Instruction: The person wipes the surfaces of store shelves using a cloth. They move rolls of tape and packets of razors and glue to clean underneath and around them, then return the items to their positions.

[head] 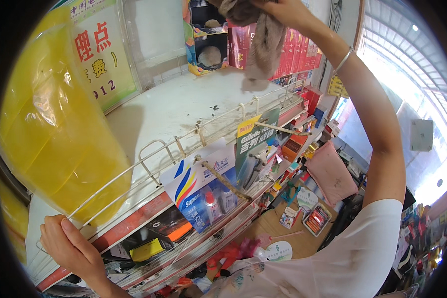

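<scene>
My left hand [69, 244] is curled over the front wire rail [108, 184] of a white metal shelf [160, 108] at the lower left. At the top, my right hand [288, 13] holds a greyish-brown cloth [266, 48], which hangs down past the far part of the shelf. Dark specks and brownish smears mark the shelf top. Just beyond my left hand stands a large yellow plastic-wrapped bundle [65, 123] on the shelf. Behind the cloth are red boxes [296, 52] and a colourful display box [208, 48] with round items in its windows.
Metal hooks [227, 182] jut from the shelf front, carrying a glue blister pack [205, 193] and a Gillette razor pack [257, 145]. Boxed goods [152, 238] fill the tier below. A pink pouch [331, 173] and a tray of packets [317, 219] lie lower right.
</scene>
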A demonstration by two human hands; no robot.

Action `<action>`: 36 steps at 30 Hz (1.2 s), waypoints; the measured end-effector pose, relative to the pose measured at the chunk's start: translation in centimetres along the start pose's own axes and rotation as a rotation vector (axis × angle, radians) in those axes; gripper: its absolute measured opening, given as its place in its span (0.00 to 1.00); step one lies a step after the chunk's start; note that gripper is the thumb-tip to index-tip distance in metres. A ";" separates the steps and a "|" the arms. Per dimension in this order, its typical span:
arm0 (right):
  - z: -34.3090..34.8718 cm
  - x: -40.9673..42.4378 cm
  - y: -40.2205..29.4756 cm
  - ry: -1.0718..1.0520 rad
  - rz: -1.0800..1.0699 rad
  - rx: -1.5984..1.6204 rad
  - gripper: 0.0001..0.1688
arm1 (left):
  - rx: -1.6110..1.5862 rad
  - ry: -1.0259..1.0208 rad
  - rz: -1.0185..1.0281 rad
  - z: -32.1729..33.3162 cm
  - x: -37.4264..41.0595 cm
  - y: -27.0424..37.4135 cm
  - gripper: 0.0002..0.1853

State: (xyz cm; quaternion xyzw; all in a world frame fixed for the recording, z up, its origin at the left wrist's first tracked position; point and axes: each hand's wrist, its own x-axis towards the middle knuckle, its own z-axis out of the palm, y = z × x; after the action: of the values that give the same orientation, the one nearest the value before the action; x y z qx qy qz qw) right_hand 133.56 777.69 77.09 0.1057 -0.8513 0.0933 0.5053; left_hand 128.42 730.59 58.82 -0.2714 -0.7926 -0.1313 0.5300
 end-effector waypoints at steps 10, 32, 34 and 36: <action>-2.4 -11.5 5.0 -0.797 0.999 0.542 0.51 | 0.026 -0.012 -0.027 0.0 -0.2 -0.3 0.13; 3.1 -11.4 8.4 -0.597 0.279 0.058 0.49 | 0.006 -0.006 -0.056 -0.3 -0.1 -0.7 0.13; 3.5 -9.7 9.3 -0.503 0.035 -0.088 0.46 | 0.006 -0.003 -0.044 0.0 0.0 -0.6 0.13; 3.1 -7.1 6.1 -0.533 0.147 0.000 0.43 | 0.009 -0.016 -0.022 -0.2 0.0 -0.6 0.13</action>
State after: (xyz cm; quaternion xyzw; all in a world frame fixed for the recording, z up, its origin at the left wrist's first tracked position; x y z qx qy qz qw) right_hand 132.59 783.36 69.06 0.0646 -0.9596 0.0988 0.2553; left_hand 128.18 730.00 58.94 -0.2614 -0.8003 -0.1310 0.5235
